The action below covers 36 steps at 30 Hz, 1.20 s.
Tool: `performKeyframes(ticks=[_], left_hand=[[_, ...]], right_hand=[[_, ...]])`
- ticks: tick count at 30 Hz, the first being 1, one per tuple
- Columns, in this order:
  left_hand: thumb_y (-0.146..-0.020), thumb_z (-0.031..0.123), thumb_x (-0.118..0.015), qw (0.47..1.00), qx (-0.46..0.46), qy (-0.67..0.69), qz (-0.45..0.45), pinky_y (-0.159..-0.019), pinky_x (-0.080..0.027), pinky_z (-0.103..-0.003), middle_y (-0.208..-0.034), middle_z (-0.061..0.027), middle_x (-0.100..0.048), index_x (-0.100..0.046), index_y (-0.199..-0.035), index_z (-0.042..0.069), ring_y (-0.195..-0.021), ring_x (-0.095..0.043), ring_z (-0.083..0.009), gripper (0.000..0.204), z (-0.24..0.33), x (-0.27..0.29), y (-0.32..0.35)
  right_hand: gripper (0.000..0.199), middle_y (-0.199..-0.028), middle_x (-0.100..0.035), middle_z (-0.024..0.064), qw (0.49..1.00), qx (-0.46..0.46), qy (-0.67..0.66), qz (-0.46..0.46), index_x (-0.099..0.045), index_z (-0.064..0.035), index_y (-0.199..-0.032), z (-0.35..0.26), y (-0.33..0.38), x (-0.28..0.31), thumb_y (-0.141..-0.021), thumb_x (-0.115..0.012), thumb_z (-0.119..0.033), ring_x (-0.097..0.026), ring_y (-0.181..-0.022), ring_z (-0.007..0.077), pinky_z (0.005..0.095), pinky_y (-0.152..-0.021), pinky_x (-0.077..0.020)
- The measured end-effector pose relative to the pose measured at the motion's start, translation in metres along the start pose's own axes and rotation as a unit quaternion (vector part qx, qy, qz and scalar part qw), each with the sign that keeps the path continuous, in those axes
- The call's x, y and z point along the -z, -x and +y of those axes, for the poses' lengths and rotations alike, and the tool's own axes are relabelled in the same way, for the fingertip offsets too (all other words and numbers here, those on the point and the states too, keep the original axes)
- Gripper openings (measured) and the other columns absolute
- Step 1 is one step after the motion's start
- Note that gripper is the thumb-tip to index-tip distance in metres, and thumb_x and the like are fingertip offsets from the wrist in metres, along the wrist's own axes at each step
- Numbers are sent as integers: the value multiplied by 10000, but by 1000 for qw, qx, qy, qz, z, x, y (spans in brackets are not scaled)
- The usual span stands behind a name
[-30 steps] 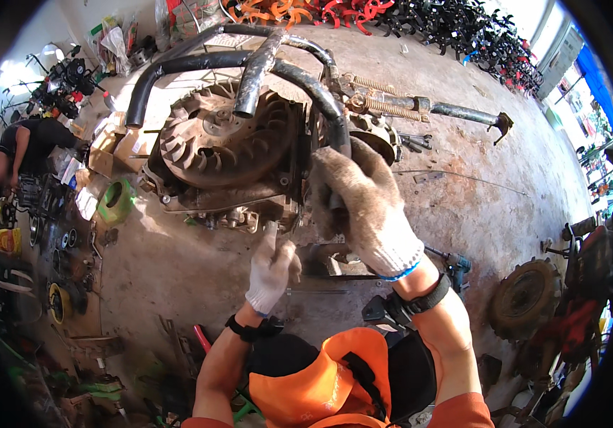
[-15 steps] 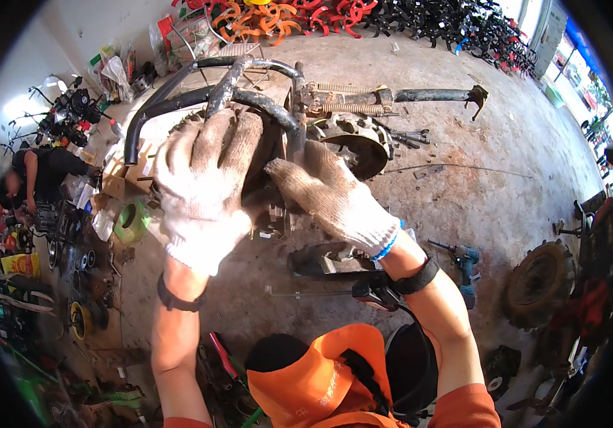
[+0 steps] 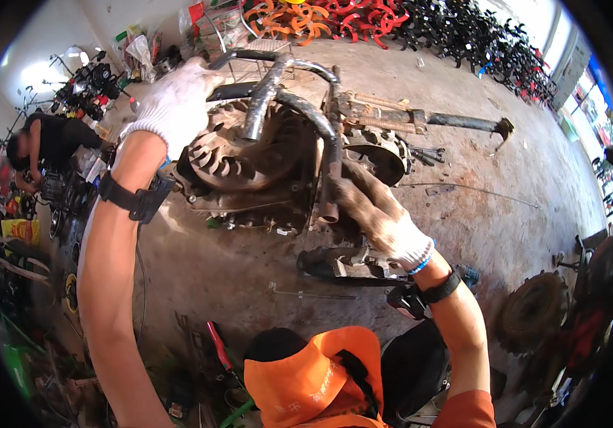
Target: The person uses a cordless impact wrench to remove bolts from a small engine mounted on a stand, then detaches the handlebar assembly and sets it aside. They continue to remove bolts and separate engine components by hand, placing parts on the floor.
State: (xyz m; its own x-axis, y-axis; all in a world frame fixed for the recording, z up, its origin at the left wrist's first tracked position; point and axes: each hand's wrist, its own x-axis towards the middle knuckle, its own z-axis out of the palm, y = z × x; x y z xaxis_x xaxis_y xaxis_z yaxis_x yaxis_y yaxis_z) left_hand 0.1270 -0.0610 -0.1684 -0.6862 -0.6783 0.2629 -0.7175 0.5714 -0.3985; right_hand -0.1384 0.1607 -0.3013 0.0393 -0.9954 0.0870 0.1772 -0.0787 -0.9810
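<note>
Above the concrete floor (image 3: 492, 228), head view: bent tubular steel frame (image 3: 262, 100) over a finned flywheel (image 3: 262, 157). Gloved left hand (image 3: 178, 100) wraps the frame's far-left side; finger closure hidden, cannot tell. Gloved right hand (image 3: 378, 207) lies beside the lower tube end, fingers long and together; whether they clasp it, cannot tell. My judgement: steady both sides evenly, keep stub off the fins, fingers clear of edges. Textures: black paint scuffed to bare metal, dull brown curved fins, ribbed coil springs (image 3: 385, 127), soiled knit gloves.
</note>
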Motion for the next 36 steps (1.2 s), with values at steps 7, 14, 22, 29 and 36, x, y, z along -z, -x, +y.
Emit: performKeyframes(ticks=[7, 14, 22, 29, 36], left_hand=[[-925, 166, -746, 997, 46, 64, 6, -1101, -524, -457, -1368, -182, -643, -718, -1325, 75, -1250, -648, -390, 411, -3, 1, 4], [-885, 43, -668, 990, 4, 118, 79, -991, -583, -472, -1191, -236, -677, -758, -1230, 85, -1096, -717, -397, 358, -6, 1, -2], [-833, 16, -680, 990, -19, 128, 60, -920, -594, -491, -1083, -252, -713, -757, -1133, 29, -1023, -727, -423, 310, -1, 15, -29], [-820, 25, -670, 989, -5, 144, 26, -981, -570, -477, -1143, -233, -684, -741, -1175, 27, -1099, -694, -421, 362, -12, 6, -26], [-825, 34, -668, 989, 17, 146, 6, -1019, -545, -475, -1174, -207, -654, -727, -1154, 40, -1159, -662, -409, 334, -6, 12, -26]], right_hand=[[409, -1199, -793, 153, 878, -204, 428, -64, -749, -106, -1326, 100, 2, 16, -1060, -605, -381, -758, -1039, 290, 402, -932, -572], [217, -906, -764, 35, 946, -237, 219, 19, -756, -64, -1156, 153, -22, 1, -1090, -651, -242, -654, -677, 116, 283, -533, -454], [176, -842, -703, 53, 993, -19, 113, 17, -745, -52, -993, 198, -24, 7, -1046, -697, -213, -601, -652, 176, 341, -555, -542], [139, -828, -696, 57, 944, -302, -104, 82, -720, -69, -969, 192, -17, 5, -1043, -681, -180, -615, -635, 190, 365, -576, -572], [285, -910, -723, 68, 900, -372, -178, 139, -722, -63, -1065, 156, -11, -12, -1085, -682, -345, -717, -756, 205, 380, -627, -572]])
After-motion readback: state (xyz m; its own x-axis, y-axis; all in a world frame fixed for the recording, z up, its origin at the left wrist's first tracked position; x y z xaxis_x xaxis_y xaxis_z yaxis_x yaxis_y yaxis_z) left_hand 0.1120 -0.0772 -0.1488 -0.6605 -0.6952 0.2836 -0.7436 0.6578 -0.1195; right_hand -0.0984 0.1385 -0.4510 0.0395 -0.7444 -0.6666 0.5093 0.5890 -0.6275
